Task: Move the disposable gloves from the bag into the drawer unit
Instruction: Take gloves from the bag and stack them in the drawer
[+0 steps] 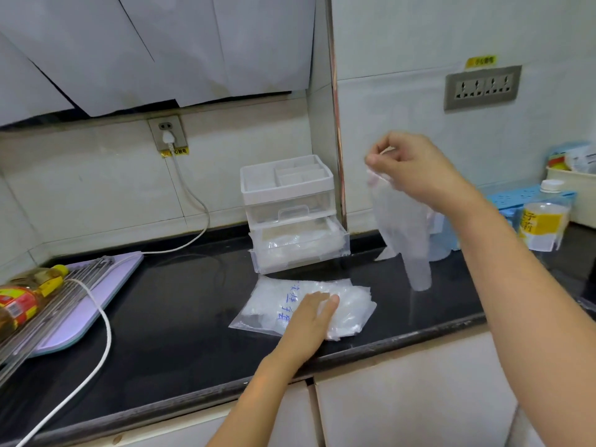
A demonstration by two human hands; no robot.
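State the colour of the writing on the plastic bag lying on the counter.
Blue writing on the clear bag, shown in the head view.

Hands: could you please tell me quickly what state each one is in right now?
Left hand: open, pressing flat on the bag of gloves.
Right hand: closed, pinching one disposable glove that hangs above the counter.
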